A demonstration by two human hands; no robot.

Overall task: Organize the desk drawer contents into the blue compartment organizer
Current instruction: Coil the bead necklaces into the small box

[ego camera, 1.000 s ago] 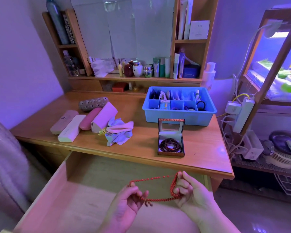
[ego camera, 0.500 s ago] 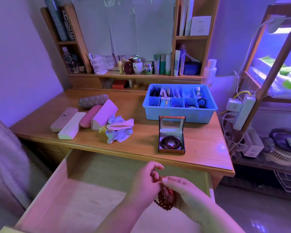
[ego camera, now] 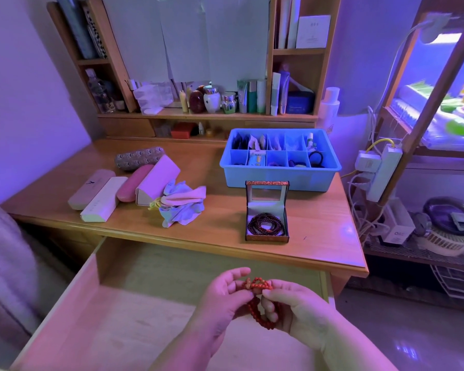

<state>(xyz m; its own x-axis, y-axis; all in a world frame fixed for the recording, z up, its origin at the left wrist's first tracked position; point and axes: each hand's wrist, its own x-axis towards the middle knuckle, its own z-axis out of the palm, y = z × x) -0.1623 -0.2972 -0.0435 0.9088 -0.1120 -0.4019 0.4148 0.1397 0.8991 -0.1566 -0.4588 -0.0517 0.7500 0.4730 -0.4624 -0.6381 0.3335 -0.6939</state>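
A string of red beads (ego camera: pixel 258 298) is gathered into loops between both hands, above the pulled-out drawer (ego camera: pixel 123 311). My left hand (ego camera: pixel 221 298) pinches the top of the loops. My right hand (ego camera: pixel 295 306) holds the coiled bundle, with fingers curled round it. The blue compartment organizer (ego camera: pixel 279 178) stands at the back right of the desk, with small items in its cells. In front of it stands an open small box (ego camera: pixel 267 210) with dark beads coiled inside.
On the desk's left lie several glasses cases (ego camera: pixel 123 183) and a heap of cloths (ego camera: pixel 182 204). Shelves (ego camera: pixel 206 113) with bottles and jars rise behind. A power strip (ego camera: pixel 381 170) and cables hang right of the desk, beside a wire rack.
The red beads, stretched out between my hands a second ago, are now wound into a tight bundle. Both hands have come together over the drawer.
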